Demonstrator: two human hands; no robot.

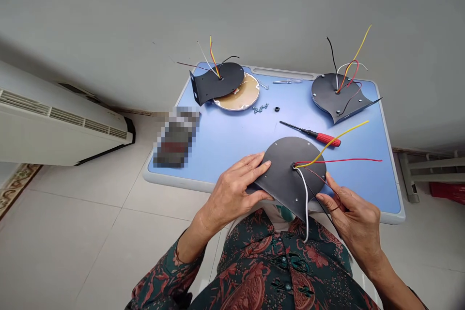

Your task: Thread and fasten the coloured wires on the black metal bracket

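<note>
Patterned clothing (254, 281) on the person's torso is filling the nearest part of the view, lying on the near side of the red-handled screwdriver (310, 132). Between that clothing and the screwdriver, both hands are supporting a black plate (280, 179). Its near, pointed end is tilting toward the lap, perhaps so that its face and central hole are easy to see.

Left hand (232, 191) is gripping the plate's left side, fingers lying over the top and thumb bracing the near edge. Right hand (358, 218) is closing thumb and finger at the opposite rim, seemingly to steady it; whether it is also pinching the brown wire (315, 173) cannot be told. Yellow (337, 139), red, white and black wires are also fanning out from the hole, leaving most of the face uncovered.

Beyond the screwdriver to the right, a second wired plate (327, 89) is lying on the blue table (225, 140). Beyond it to the left, a third plate (223, 82) is overlapping a tan disc (243, 94). Loose screws (260, 108) and a small black ring (277, 111) are sitting just past the screwdriver's tip, apparently grouped within reach. Farther beyond, thin metal rods (287, 81) are lying together. Well left of the screwdriver, a pixelated item (177, 138) is resting, its identity hidden.
</note>
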